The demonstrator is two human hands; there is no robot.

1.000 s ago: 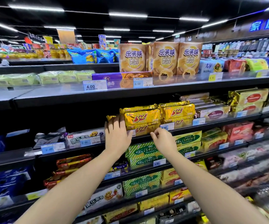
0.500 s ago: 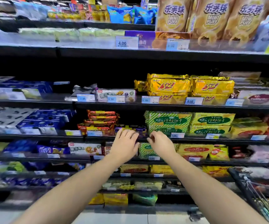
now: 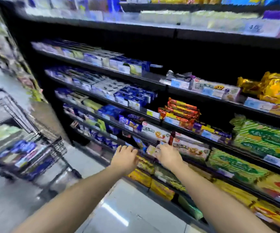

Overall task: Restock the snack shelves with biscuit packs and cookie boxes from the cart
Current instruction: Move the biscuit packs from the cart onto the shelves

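Black snack shelves (image 3: 152,76) run from upper left to lower right, stocked with blue cookie boxes (image 3: 132,96), red-orange biscuit packs (image 3: 181,113), yellow packs (image 3: 278,91) and green-striped packs (image 3: 260,137). Both my arms reach forward in front of a lower shelf. My left hand (image 3: 125,158) hovers palm down with relaxed fingers and holds nothing. My right hand (image 3: 167,155) is level with a white cookie box (image 3: 189,148) on that shelf; blur hides whether it touches the box. The wire cart (image 3: 25,145) stands at the left with blue boxes inside.
Glossy floor (image 3: 119,207) lies between the cart and the shelf base. Yellow packs (image 3: 161,190) fill the lowest shelves below my hands. Another stocked display (image 3: 9,52) lines the far left edge. Price tags run along the shelf fronts.
The view swung left and down, bringing the cart into sight. Both hands dropped from the yellow-pack shelf to a lower shelf and stayed empty.
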